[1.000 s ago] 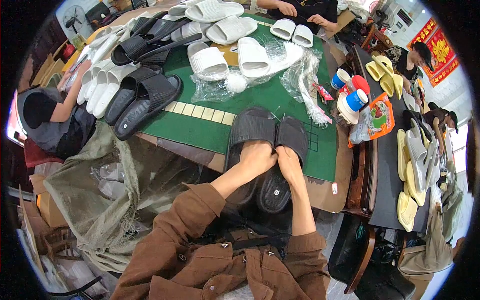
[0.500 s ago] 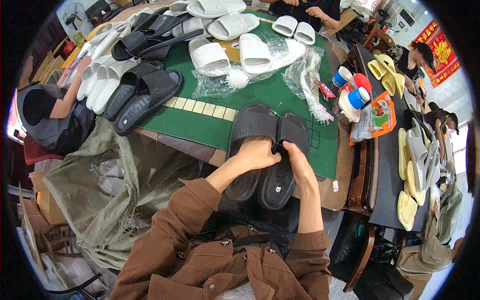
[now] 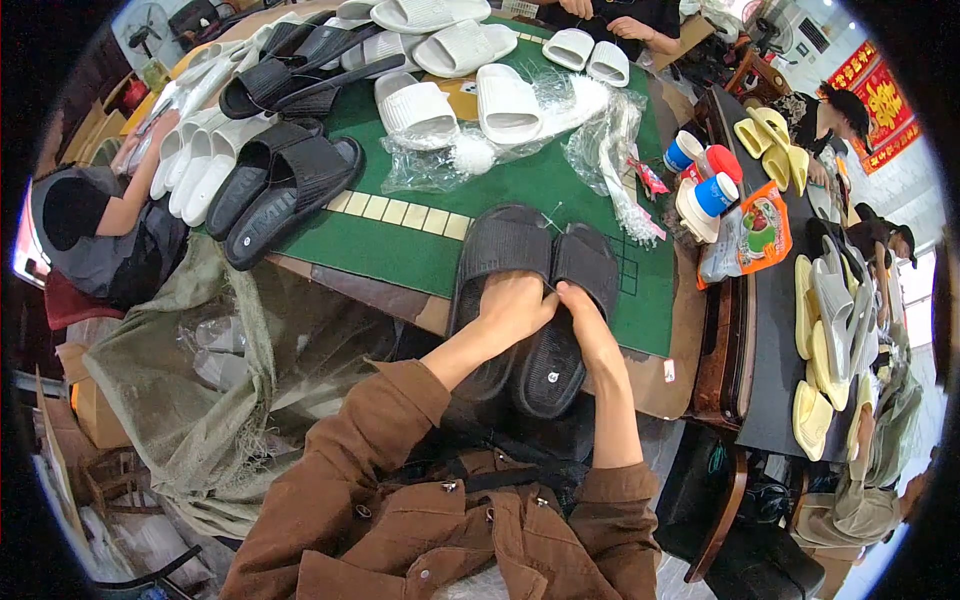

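Observation:
A pair of black slide slippers, the left one [image 3: 505,240] and the right one [image 3: 586,265], lies side by side over the near edge of the green-topped table, toes pointing away from me. My left hand [image 3: 515,308] reaches into the left slipper's strap from the heel side, fingers closed and partly hidden. Over the right slipper, my right hand [image 3: 588,322] is closed, its thumb and fingertips meeting my left fingertips between the straps. Whatever is pinched there is too small to make out. A thin clear plastic strand [image 3: 552,217] sticks up between the toes.
Another black pair [image 3: 290,195] sits at left, beside white slippers [image 3: 205,165]. Plastic bags with a bundle of white strands [image 3: 632,200] lie farther back. Paper cups [image 3: 714,195] and an orange packet [image 3: 752,235] stand at right. People sit around the table.
My right hand has shifted left and its fingertips now meet those of my left hand. The pair of slippers has moved very slightly, still in the same place on the table.

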Demonstrator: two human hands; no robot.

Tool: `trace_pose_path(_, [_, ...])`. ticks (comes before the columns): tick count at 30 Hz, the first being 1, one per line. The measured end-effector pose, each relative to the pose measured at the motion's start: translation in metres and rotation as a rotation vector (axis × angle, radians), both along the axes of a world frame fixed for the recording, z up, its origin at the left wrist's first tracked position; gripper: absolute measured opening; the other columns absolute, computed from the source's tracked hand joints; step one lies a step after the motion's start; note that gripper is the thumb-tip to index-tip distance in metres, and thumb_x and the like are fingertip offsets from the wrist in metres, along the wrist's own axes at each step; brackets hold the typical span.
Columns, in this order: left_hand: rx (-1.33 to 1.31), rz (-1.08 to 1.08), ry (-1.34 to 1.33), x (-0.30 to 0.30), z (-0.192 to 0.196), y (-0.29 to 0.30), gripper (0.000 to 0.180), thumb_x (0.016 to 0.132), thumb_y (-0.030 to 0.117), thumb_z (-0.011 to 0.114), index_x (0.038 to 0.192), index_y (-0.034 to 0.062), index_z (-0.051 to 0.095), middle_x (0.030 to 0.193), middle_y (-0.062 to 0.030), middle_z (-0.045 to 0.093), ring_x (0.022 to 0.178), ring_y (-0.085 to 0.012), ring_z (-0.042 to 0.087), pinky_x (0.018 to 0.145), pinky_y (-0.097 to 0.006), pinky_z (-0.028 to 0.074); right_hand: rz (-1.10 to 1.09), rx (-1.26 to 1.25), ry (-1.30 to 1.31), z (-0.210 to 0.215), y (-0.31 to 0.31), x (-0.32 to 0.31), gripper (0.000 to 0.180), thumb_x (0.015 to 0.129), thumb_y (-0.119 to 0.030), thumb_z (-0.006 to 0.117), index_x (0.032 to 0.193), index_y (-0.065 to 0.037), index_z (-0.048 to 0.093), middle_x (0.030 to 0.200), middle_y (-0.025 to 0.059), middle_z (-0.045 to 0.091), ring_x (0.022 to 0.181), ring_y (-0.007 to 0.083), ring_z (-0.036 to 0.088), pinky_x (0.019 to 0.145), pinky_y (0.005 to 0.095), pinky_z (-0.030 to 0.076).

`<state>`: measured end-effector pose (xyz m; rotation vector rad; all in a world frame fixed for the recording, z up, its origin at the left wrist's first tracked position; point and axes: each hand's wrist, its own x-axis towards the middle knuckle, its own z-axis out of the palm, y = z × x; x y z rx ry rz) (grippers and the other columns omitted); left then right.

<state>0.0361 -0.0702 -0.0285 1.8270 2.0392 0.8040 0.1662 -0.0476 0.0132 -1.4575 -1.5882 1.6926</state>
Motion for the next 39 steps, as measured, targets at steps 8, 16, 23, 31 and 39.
trace_pose_path(8, [0.068, 0.015, -0.034, 0.001, 0.004, -0.002, 0.042, 0.083, 0.033, 0.057, 0.071, -0.0066, 0.065, 0.07, -0.0257, 0.063, 0.066, -0.0402, 0.064, 0.065, -0.047, 0.052, 0.463, 0.688, -0.254, 0.019, -0.023, 0.038, 0.046, 0.094, -0.022, 0.053, 0.13, 0.006, 0.045, 0.133, 0.0239, 0.048, 0.128, 0.0287, 0.044, 0.105, 0.0331, 0.033])
trace_pose_path(16, [0.087, 0.036, 0.0, 0.005, 0.006, -0.002, 0.037, 0.082, 0.029, 0.058, 0.069, -0.0049, 0.067, 0.068, -0.022, 0.064, 0.061, -0.0362, 0.063, 0.062, -0.044, 0.052, 0.079, 0.651, -0.093, 0.049, 0.065, 0.015, 0.022, 0.09, -0.017, 0.054, 0.094, 0.001, 0.067, 0.085, 0.0091, 0.067, 0.07, 0.014, 0.063, 0.065, 0.0263, 0.048])
trace_pose_path(23, [0.099, 0.065, -0.026, 0.006, 0.01, -0.006, 0.037, 0.082, 0.029, 0.057, 0.071, -0.0047, 0.067, 0.069, -0.0219, 0.064, 0.063, -0.0366, 0.063, 0.062, -0.044, 0.052, 0.289, 0.924, -0.48, -0.006, 0.126, -0.021, 0.022, 0.077, -0.022, 0.068, 0.094, -0.008, 0.072, 0.092, 0.019, 0.061, 0.091, 0.0321, 0.06, 0.081, 0.0392, 0.047])
trace_pose_path(31, [0.148, 0.064, -0.038, 0.004, 0.009, -0.005, 0.034, 0.081, 0.027, 0.058, 0.072, -0.0048, 0.066, 0.068, -0.0214, 0.063, 0.063, -0.0367, 0.063, 0.064, -0.045, 0.051, 0.303, 0.848, -0.393, -0.018, 0.135, -0.025, 0.018, 0.074, -0.021, 0.071, 0.083, -0.006, 0.07, 0.084, 0.0142, 0.064, 0.082, 0.0319, 0.062, 0.076, 0.0382, 0.048])
trace_pose_path(39, [0.1, 0.043, -0.031, 0.004, 0.01, -0.005, 0.034, 0.08, 0.028, 0.059, 0.073, -0.0051, 0.066, 0.071, -0.0218, 0.064, 0.065, -0.0365, 0.063, 0.064, -0.045, 0.051, 0.115, 0.54, 0.001, -0.019, 0.128, -0.032, 0.016, 0.088, -0.011, 0.061, 0.095, 0.002, 0.066, 0.082, 0.0059, 0.067, 0.071, 0.0102, 0.061, 0.063, 0.0216, 0.046])
